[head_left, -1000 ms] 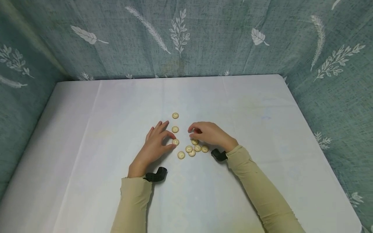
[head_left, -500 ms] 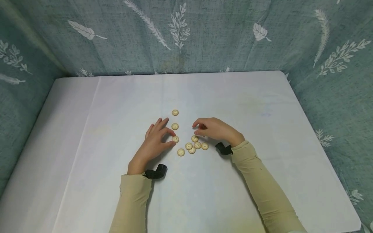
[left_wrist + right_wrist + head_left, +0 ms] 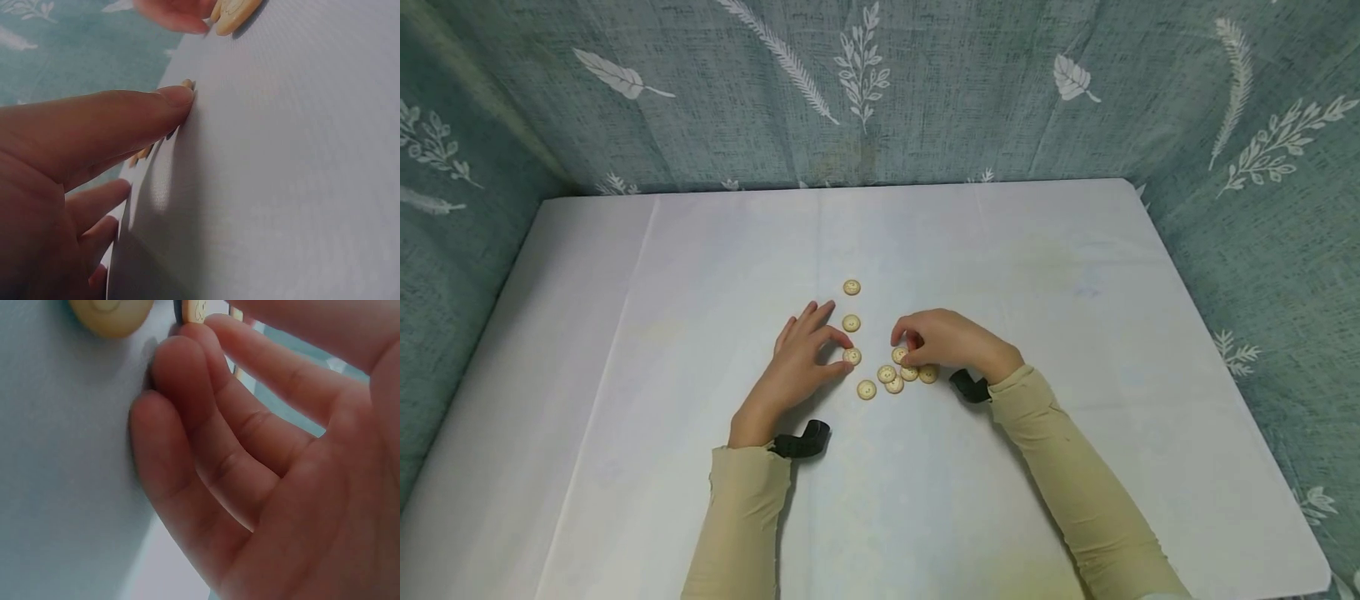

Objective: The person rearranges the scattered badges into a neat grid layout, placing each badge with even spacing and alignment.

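Note:
Thumb and forefinger of my left hand (image 3: 801,367) pinch the edges of a round, pale yellow button (image 3: 852,357) on the table. In the left wrist view my thumb hides most of that button (image 3: 187,82). Two more buttons lie beyond it in a line, a nearer one (image 3: 851,322) and a farther one (image 3: 852,287). My right hand (image 3: 955,340) has its thumb and forefinger on either side of another button (image 3: 899,355), at the far side of a loose cluster. The right wrist view shows its other fingers (image 3: 169,444) curled close to the tabletop.
Several buttons make up the cluster, among them a left one (image 3: 887,374), a front one (image 3: 894,384) and a right one (image 3: 928,374). A single button (image 3: 867,390) lies left of it. The white table (image 3: 1045,483) is bordered by a green leaf-patterned curtain (image 3: 940,92).
My right hand drew back slightly to the right, then came down and left onto the cluster's far button. The left hand keeps its place at its button. The head view tilted slightly.

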Action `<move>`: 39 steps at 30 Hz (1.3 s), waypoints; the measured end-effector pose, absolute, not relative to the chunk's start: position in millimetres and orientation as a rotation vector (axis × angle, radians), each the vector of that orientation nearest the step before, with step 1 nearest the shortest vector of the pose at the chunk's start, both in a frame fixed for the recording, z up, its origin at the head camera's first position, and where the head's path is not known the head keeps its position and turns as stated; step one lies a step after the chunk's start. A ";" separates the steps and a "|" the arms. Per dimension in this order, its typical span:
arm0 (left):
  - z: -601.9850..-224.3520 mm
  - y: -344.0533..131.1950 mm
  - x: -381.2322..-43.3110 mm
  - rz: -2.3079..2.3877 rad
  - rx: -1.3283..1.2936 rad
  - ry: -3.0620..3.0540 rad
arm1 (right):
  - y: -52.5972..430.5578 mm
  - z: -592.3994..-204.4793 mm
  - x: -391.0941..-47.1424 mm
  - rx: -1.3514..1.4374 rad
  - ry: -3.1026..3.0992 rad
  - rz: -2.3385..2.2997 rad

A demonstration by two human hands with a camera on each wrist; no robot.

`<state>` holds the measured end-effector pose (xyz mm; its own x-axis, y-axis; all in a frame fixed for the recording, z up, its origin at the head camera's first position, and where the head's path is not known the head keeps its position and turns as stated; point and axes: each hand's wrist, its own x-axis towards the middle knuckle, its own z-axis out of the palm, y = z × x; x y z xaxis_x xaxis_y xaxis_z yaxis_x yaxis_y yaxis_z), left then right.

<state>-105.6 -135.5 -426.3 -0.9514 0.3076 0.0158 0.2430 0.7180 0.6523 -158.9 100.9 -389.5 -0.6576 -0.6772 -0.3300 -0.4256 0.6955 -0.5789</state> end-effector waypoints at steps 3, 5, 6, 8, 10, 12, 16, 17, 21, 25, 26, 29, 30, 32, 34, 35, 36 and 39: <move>-426.7 -135.4 -105.1 1.066 0.462 2.825 | 100.6 -389.6 -156.7 -0.873 2.374 -0.630; -426.8 -135.1 -104.5 1.067 0.462 2.826 | 100.4 -389.5 -155.4 -0.888 2.379 -0.627; -426.6 -135.1 -104.3 1.067 0.461 2.827 | 100.3 -389.2 -154.8 -0.892 2.381 -0.624; -426.4 -134.9 -103.7 1.065 0.458 2.827 | 100.0 -388.3 -153.6 -0.891 2.385 -0.621; -426.1 -134.7 -103.2 1.065 0.455 2.828 | 99.7 -387.3 -152.8 -0.884 2.388 -0.621; -426.1 -134.5 -103.1 1.069 0.455 2.827 | 99.5 -386.7 -152.4 -0.878 2.393 -0.618; -426.6 -133.9 -103.1 1.069 0.451 2.825 | 99.4 -387.9 -152.3 -0.862 2.396 -0.621; -426.5 -133.9 -103.3 1.067 0.449 2.825 | 99.2 -388.4 -152.5 -0.857 2.395 -0.626; -427.7 -134.2 -103.6 1.063 0.450 2.826 | 98.8 -389.2 -153.1 -0.844 2.384 -0.645; -428.6 -134.4 -103.6 1.068 0.456 2.827 | 98.7 -389.2 -152.9 -0.828 2.367 -0.661; -428.7 -134.2 -103.7 1.066 0.454 2.829 | 98.8 -389.4 -152.8 -0.823 2.364 -0.666; -428.4 -133.9 -103.7 1.063 0.452 2.832 | 99.1 -389.4 -152.9 -0.815 2.364 -0.673; -428.3 -133.8 -103.8 1.057 0.450 2.835 | 99.2 -389.2 -152.9 -0.815 2.365 -0.676; -428.1 -133.7 -104.0 1.052 0.449 2.835 | 99.2 -389.0 -153.0 -0.819 2.364 -0.678; -428.0 -133.8 -104.1 1.049 0.448 2.835 | 99.1 -388.9 -153.3 -0.828 2.366 -0.677; -427.9 -133.8 -104.3 1.047 0.447 2.835 | 99.1 -389.1 -153.4 -0.831 2.366 -0.676; -427.8 -133.8 -104.3 1.045 0.445 2.835 | 99.1 -389.3 -153.7 -0.834 2.366 -0.676; -427.2 -133.9 -104.5 1.045 0.440 2.834 | 99.2 -390.2 -154.6 -0.841 2.373 -0.669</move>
